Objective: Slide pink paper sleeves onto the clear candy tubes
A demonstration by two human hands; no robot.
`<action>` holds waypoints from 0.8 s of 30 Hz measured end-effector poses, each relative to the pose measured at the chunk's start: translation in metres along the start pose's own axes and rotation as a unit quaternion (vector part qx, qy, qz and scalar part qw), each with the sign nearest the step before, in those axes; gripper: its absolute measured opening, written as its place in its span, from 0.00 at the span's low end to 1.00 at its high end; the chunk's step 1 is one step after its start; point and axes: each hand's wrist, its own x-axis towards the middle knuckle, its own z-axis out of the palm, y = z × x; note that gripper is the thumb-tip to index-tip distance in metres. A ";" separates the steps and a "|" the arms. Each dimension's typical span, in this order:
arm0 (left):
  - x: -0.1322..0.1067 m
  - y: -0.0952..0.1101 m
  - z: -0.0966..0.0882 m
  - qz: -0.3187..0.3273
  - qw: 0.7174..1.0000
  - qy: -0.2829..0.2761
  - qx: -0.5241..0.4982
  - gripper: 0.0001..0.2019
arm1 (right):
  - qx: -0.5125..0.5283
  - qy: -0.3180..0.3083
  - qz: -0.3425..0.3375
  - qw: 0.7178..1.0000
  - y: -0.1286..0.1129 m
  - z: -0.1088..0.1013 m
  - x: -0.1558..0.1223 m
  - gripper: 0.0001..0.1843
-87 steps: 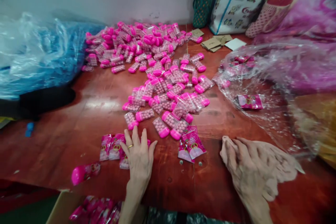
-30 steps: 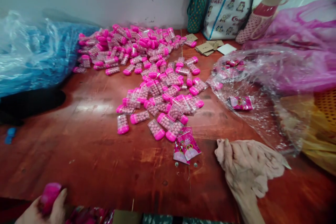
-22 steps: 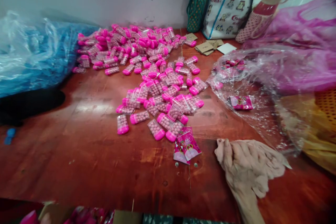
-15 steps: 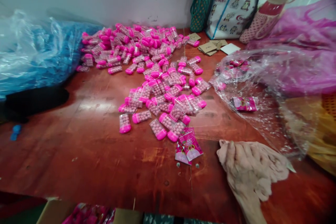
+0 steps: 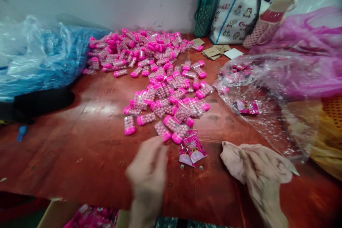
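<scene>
Table point(image 5: 91, 164): red surface stretching lower left, front edge along bottom
Tubes point(image 5: 146, 118): clear, pink-capped, bead-filled
Left hand point(image 5: 149, 167): blurred lower center, grip unclear
Right hand point(image 5: 263, 174): on cloth point(image 5: 232, 158), grip unclear

Small packing workshop, by the look of it. Scuffed red-brown worktop point(image 5: 93, 164), far edge against plain wall point(image 5: 112, 0). Near-identical pink-capped containers point(image 5: 145, 48) heaped toward that edge. Bulky blue plastic sack point(image 5: 50, 67) at left; pink plastic bag point(image 5: 307, 64) at right. Open carton point(image 5: 53, 217) of pink packs point(image 5: 92, 216) below near edge.
</scene>
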 end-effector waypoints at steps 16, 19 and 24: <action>-0.035 0.027 0.117 0.163 0.961 -0.214 0.057 0.12 | 0.001 -0.018 0.060 0.998 -0.001 0.004 0.010 0.20; -0.025 0.004 0.081 0.090 0.985 -0.147 0.012 0.11 | -0.024 -0.019 0.060 0.998 -0.028 0.005 0.019 0.19; -0.029 -0.028 0.053 -0.029 0.988 -0.142 0.048 0.03 | -0.022 -0.078 0.036 0.996 -0.080 0.032 0.021 0.16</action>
